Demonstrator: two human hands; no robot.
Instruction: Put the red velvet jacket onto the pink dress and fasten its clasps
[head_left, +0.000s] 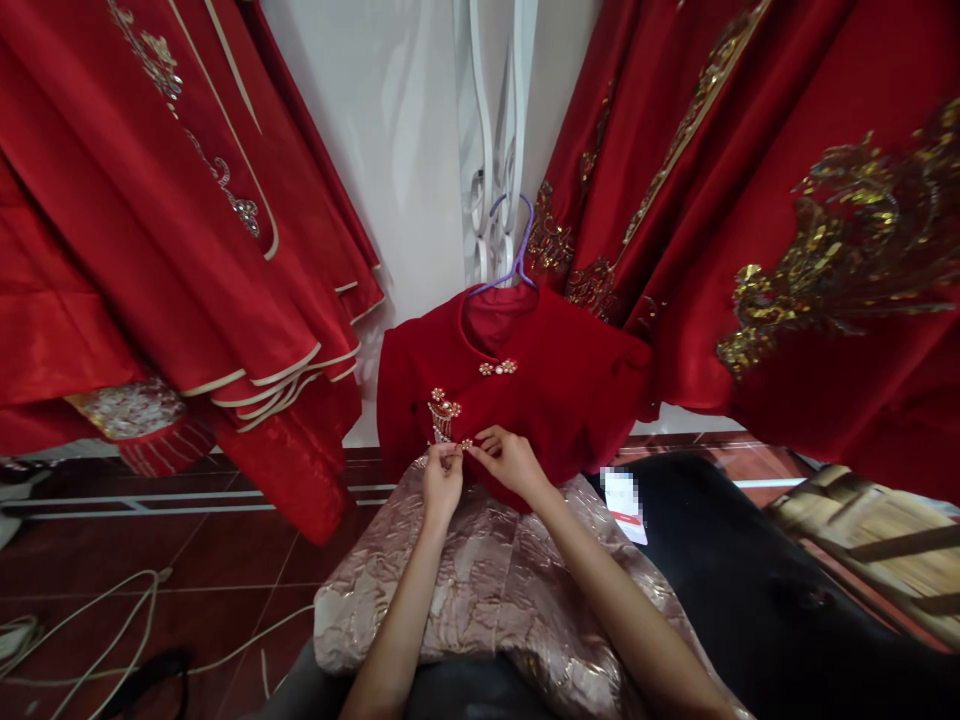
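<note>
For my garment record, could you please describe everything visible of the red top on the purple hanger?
The red top looks like matte cloth, its neckline showing a red lining. A flower-shaped fastener sits at the neck; below it, toward the picture's left, is a beaded ornament with hanging strands. It hangs on a purple hanger, front facing the camera, its lower part against shiny pinkish cloth. The left hand and right hand appear to pinch a small ornament on its front.

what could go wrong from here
The small ornament between the left hand and right hand could slip and be hard to spot on the shiny patterned cloth below. The tasselled ornament close beside the left hand might snag. Pulling hard could tug the red garment askew on its purple hanger.
</note>
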